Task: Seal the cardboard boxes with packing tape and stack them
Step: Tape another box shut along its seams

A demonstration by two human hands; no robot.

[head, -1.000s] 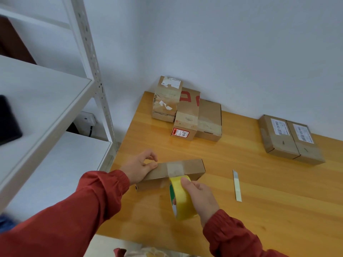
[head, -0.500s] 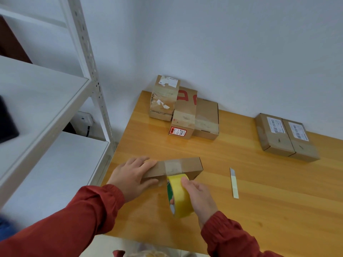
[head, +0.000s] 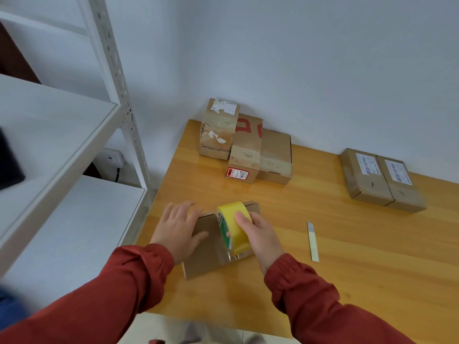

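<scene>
Mid-taping here, by the look of it. Pinning the small cardboard box [head: 211, 254] down near the front left corner of the desk [head: 347, 281] with the left grip [head: 177, 228], fingers spread flat over the box's left end, nothing clasped. Wrapping the right grip [head: 259, 235] around the yellow tape roll [head: 233, 223], thumb on top of the band, roll up on edge over the box top, with a shiny strip of tape running down toward the near edge.

Handling-wise: probably dealing with a light, fairly stiff box, so likely to skid on that glossy wood under any tug of the tape. Better to press straight down on the broad top than to squeeze the thin sides. Expecting clingy, twist-prone tape too, so best to hold the roll by its outer band and pull taut. For stacking, grabbing both short ends seems safest.

Also spotting three taped boxes [head: 248, 150] bunched at the back by the wall, two labelled boxes [head: 380, 180] further right, a thin pale strip [head: 312, 240] (cutter blade, maybe?) just right of the roll, and white shelving [head: 62, 135] off to the left.
</scene>
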